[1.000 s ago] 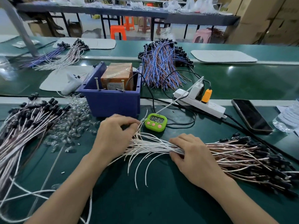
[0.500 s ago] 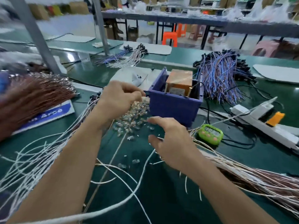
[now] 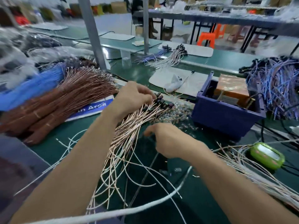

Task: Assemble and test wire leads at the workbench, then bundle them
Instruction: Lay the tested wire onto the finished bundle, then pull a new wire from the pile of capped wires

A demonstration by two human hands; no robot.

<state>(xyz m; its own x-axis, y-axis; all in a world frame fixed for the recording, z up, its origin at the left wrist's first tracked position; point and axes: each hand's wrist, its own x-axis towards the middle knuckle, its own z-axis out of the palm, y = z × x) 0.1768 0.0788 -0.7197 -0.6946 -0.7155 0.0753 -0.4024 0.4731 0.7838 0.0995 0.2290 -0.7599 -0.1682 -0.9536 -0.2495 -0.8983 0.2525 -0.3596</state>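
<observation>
Here my left hand (image 3: 132, 98) pinches, fingers (image 3: 145, 92) curled, the black-plugged far ends of the loose pink-and-white wire leads (image 3: 129, 136) fanned across the green counter (image 3: 202, 199), left of the blue plastic bin (image 3: 226, 117). My right hand (image 3: 169, 141) curls beside them; whether it holds anything I cannot tell. Light, limp and tangle-prone, I judge: best gathered near the plugs.

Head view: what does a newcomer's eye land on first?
The fan of pinkish wire leads spreading across the green bench centre, with the left hand on its black-tipped end and the right hand beside it. Next, the thick copper-brown wire bundles at left and the blue bin at right.
</observation>
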